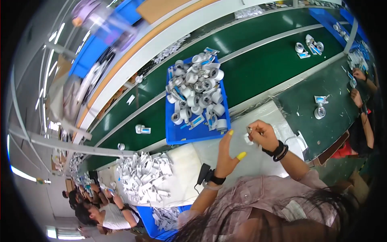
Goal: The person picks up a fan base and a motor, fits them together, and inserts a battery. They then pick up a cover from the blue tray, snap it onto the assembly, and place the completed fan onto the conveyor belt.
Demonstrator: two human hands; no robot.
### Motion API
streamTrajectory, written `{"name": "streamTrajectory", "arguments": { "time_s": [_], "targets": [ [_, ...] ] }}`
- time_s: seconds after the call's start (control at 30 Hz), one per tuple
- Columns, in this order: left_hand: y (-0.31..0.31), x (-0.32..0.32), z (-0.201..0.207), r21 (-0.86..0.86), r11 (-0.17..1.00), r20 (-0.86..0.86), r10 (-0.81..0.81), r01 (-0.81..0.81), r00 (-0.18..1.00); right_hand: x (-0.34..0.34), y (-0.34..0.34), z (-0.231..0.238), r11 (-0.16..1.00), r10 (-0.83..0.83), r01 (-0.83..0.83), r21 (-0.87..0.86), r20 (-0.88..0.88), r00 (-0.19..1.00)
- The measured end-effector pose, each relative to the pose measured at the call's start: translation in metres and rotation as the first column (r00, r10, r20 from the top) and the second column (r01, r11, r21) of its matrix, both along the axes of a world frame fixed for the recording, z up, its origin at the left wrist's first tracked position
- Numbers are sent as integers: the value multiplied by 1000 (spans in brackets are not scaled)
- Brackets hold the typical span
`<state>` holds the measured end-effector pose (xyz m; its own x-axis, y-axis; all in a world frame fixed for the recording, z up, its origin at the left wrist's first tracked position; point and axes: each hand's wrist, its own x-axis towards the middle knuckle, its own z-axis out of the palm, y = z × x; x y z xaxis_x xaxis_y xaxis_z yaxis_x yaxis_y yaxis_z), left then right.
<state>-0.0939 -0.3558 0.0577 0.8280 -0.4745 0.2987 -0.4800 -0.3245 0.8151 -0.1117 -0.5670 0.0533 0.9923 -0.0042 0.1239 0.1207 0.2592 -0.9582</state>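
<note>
The small white piece (248, 139) is pale and compact, with what looks like a darker, metallic bit at its upper end; fingers cover part of it, so its full shape cannot be told. It is above the pale, plastic-covered table (278, 127), in front of the person's chest and to the right of a blue tray (173, 136).

That tray is heaped with round white fittings (195, 86), many showing grey, ringed faces, with blue-and-white labelled packets (197, 122) tucked among them. To its lower left lies a loose pile of white parts (145, 177), and below this a blue bin (142, 214) holds more pale pieces. Beyond the tray runs a green conveyor (258, 76), with a few fittings set on it. On the right, a co-worker's hands are at the green surface, near a single fitting (319, 112) with its packet.

The right hand (264, 136) is closed in a pinch — thumb and fingers drawn together on the small white piece. The left hand (226, 159) is spread, thumb well apart from the fingers, yellow covers on the tips; it holds nothing visible and is near the tray's lower right corner.
</note>
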Motion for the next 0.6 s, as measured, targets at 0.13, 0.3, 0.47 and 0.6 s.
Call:
{"name": "streamTrajectory", "arguments": {
  "time_s": [0.13,0.3,0.47,0.6],
  "targets": [
    [23,-31,-17,-10,997,-199,-71,70,978,-31,48,22,984,-2,21,-177,103,995],
    [43,-59,-7,-168,986,-211,-29,-7,977,-50,68,32,900,-36,192,-392,370,928],
    [38,-82,22,-93,988,-24,117,-119,993,-64,87,39,866,-84,228,-445,319,944],
    [54,-83,8,-503,852,-403,-86,-142,911,-69,90,40,815,-75,300,-495,423,903]
  ]
}}
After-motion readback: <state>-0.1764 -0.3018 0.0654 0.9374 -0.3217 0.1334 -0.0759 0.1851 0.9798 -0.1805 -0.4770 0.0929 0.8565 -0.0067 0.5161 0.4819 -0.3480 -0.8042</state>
